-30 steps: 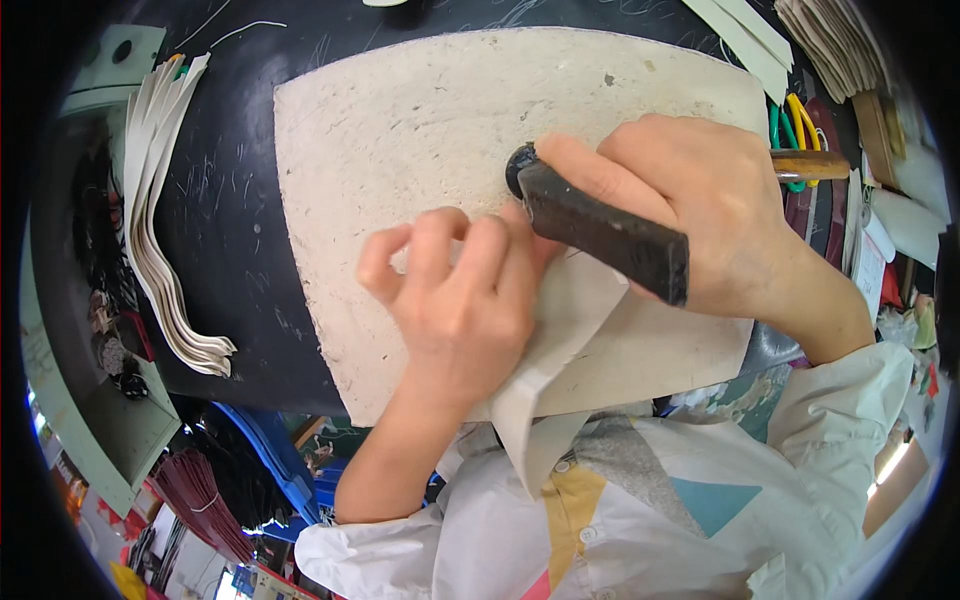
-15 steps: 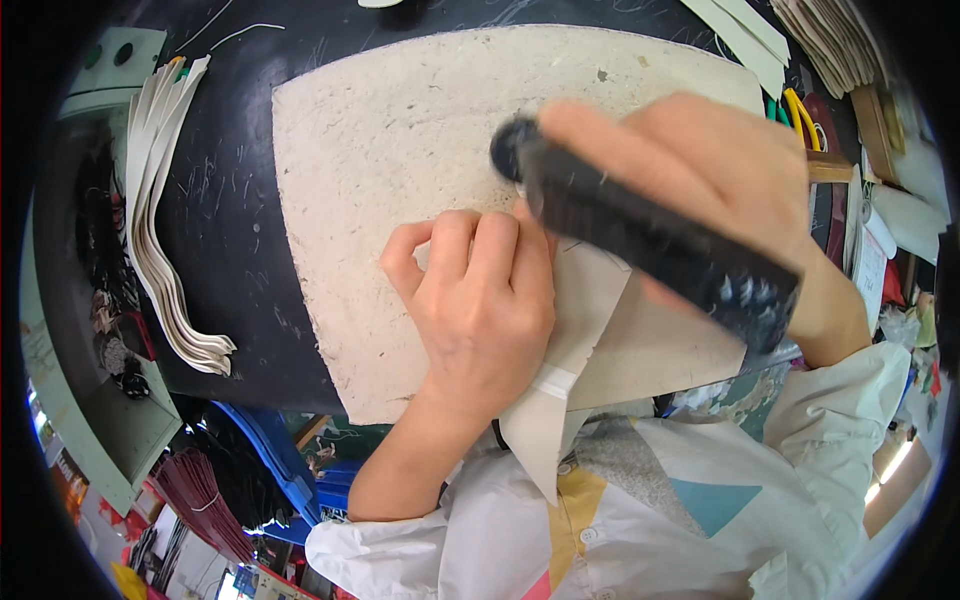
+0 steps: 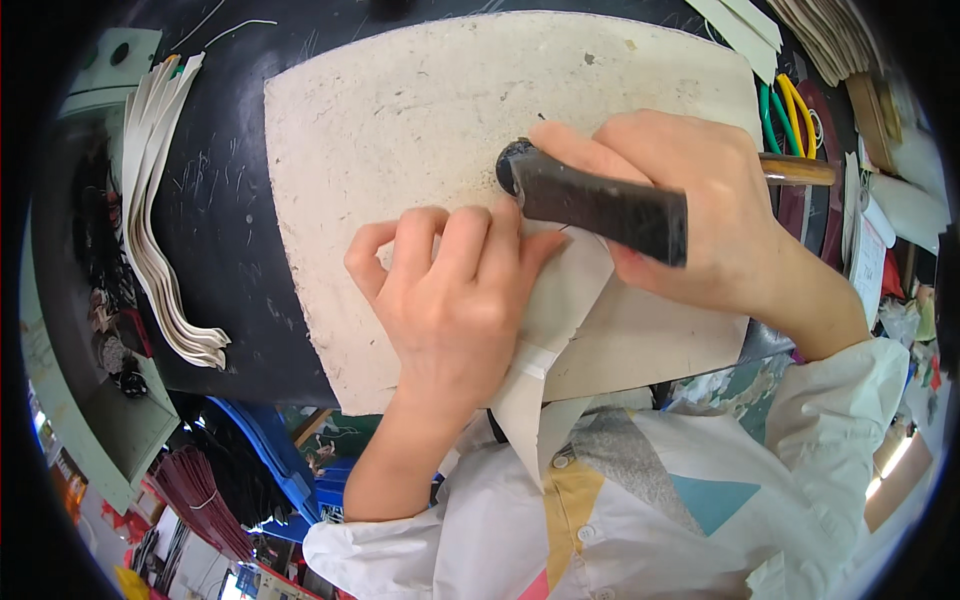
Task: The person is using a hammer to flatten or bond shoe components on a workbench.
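Observation:
My right hand (image 3: 705, 210) is closed round a hammer with a dark metal head (image 3: 600, 205); its wooden handle (image 3: 798, 170) sticks out on the far side of the fist. The rounded striking end is right by my left fingertips. With fingers bent and tips down, my left hand (image 3: 455, 290) presses a folded cream strip (image 3: 570, 295) of leather-like material against a worn pale board (image 3: 370, 130). Part of that strip hangs over the board's near edge toward my shirt. What lies under the left fingertips and hammer end is hidden.
The board lies on a black tabletop (image 3: 230, 200). A bundle of cream strips (image 3: 160, 220) is at left, beside a grey bin (image 3: 110, 400). Far right are more cream pieces (image 3: 735, 35), yellow-handled (image 3: 795, 110) and green-handled tools. A blue crate (image 3: 265, 450) stands below the table's left.
The hammer, smeared by motion before, is now sharper and its head is turned flatter. My left hand has slid slightly left, and its thumb now shows beside the hammer.

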### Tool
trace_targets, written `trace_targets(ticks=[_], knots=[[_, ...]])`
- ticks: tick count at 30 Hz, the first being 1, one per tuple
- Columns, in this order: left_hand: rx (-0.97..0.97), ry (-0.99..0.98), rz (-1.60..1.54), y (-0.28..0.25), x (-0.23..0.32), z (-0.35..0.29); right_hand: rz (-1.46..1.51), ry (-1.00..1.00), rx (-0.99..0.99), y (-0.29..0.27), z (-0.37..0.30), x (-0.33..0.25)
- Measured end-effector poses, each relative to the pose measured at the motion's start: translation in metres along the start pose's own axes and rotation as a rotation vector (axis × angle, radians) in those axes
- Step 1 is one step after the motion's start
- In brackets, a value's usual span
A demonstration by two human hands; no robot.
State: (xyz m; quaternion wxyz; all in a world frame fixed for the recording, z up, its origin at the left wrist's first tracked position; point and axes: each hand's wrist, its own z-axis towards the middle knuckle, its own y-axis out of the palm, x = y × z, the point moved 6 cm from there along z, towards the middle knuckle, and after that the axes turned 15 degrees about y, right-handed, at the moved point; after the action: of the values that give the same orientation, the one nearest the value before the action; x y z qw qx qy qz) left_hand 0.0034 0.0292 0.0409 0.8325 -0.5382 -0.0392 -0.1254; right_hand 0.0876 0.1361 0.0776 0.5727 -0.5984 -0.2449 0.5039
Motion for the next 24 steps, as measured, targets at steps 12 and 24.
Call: trace_targets(ticks=[12,24], knots=[[0.019,-0.033,-0.004,0.001,0.015,-0.01,0.046,0.007,0.028,-0.001,-0.008,0.001],[-0.072,-0.001,0.054,-0.001,0.036,-0.014,0.037,0.007,0.138,-0.007,-0.017,-0.012]])
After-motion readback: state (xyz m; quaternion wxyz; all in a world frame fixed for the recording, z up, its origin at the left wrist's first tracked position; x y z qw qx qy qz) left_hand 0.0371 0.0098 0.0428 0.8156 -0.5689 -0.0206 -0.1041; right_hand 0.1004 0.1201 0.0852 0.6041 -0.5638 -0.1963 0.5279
